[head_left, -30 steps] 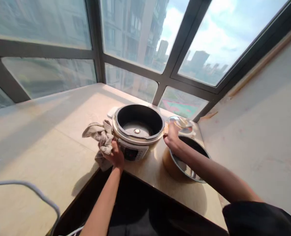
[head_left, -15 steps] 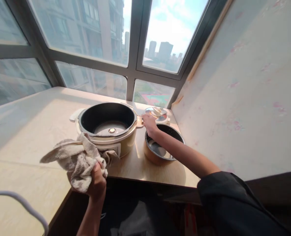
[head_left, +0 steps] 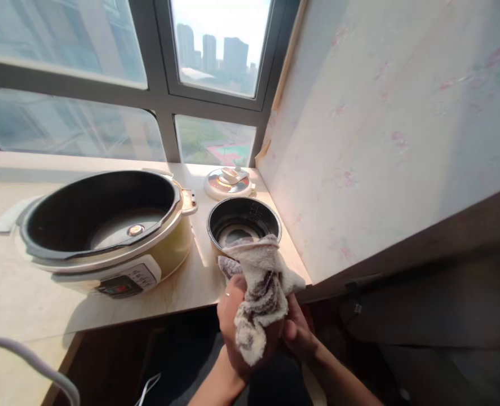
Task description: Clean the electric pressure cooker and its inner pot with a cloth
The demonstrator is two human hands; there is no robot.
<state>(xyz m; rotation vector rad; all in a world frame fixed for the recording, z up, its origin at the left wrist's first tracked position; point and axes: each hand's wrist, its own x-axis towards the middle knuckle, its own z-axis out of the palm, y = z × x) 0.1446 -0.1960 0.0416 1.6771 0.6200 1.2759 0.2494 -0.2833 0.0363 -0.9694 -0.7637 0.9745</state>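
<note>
A crumpled, brown-stained white cloth [head_left: 260, 282] is bunched between my two hands, just in front of the inner pot [head_left: 220, 248], and hides part of that pot's near side. My left hand [head_left: 233, 316] is closed around the cloth's left side. On the other side, my right hand [head_left: 298, 330] grips the cloth too, its fingers partly covered. The pot is round, dark inside and tan outside. To the left stands an electric pressure cooker [head_left: 171, 248], without its lid, a round metal disc with a centre knob showing at its bottom.
Behind the inner pot lies the cooker's round lid [head_left: 216, 190], close to the window frame [head_left: 160, 84]. A flowered wall [head_left: 359, 146] bounds the right side of the pale counter [head_left: 106, 321]. A grey cable [head_left: 30, 361] curves across the lower left.
My right hand has left the cooker's side handle and come back to the cloth. My left hand has carried the cloth rightward to the inner pot. The view has turned right.
</note>
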